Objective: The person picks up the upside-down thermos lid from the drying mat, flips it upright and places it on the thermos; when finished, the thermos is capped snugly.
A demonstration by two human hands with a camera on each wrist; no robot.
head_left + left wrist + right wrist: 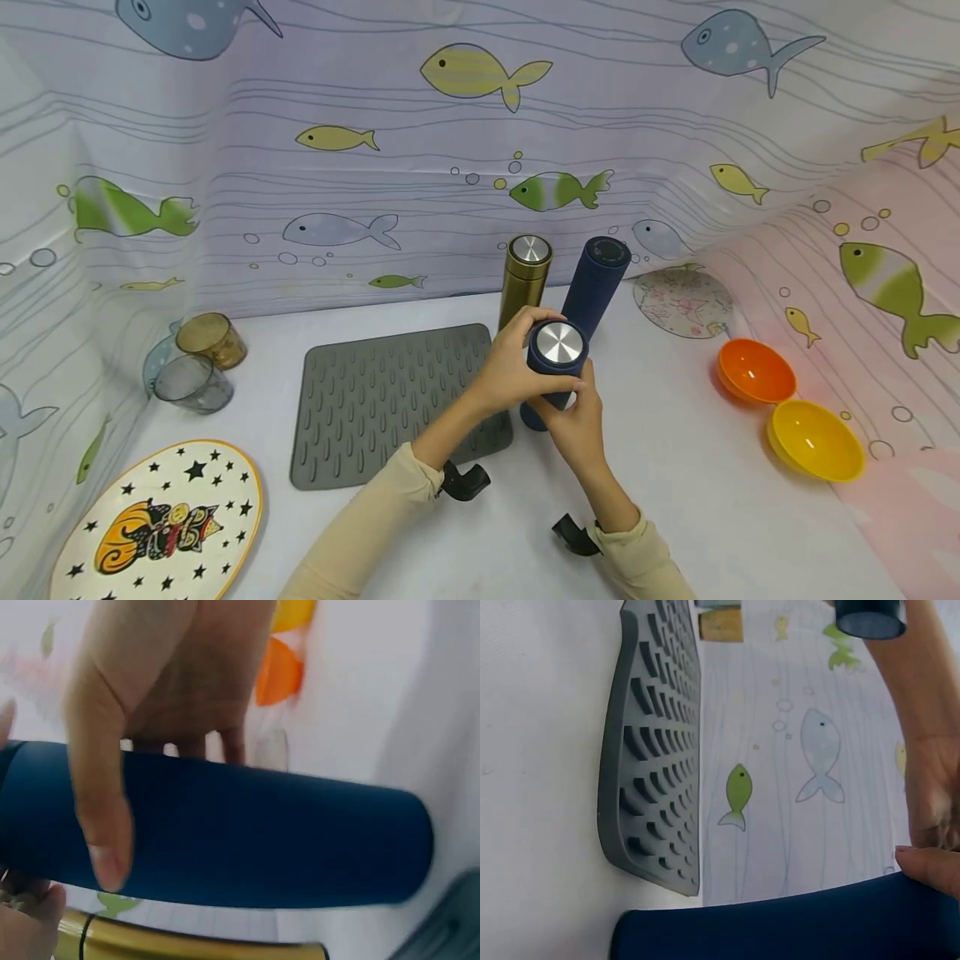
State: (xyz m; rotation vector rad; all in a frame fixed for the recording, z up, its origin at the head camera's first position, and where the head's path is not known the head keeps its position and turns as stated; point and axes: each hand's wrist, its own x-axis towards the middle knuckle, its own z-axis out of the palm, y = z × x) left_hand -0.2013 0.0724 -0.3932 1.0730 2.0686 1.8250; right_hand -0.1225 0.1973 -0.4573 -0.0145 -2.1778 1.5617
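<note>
Gripping a navy blue flask [552, 367] with both hands over the white table [675, 467], base near the right edge of the grey silicone mat [390, 400], silver cap facing the head camera. Left hand [510, 367] wraps the upper body, thumb across the barrel in the left wrist view; right hand [577, 421] curls round it from below, thumb on the body. Nearest: star-and-pumpkin plate [161, 525] at front left, yellow bowl [813, 440] at front right, orange bowl [756, 371] just behind it. Further left, grey glass [191, 383] with amber glass [212, 339] just behind. Behind the held flask stand a gold flask [525, 279] and a second navy flask [596, 279], side by side, upright. Floral coaster [682, 302] to their right, near the fish-print backdrop [450, 167]
</note>
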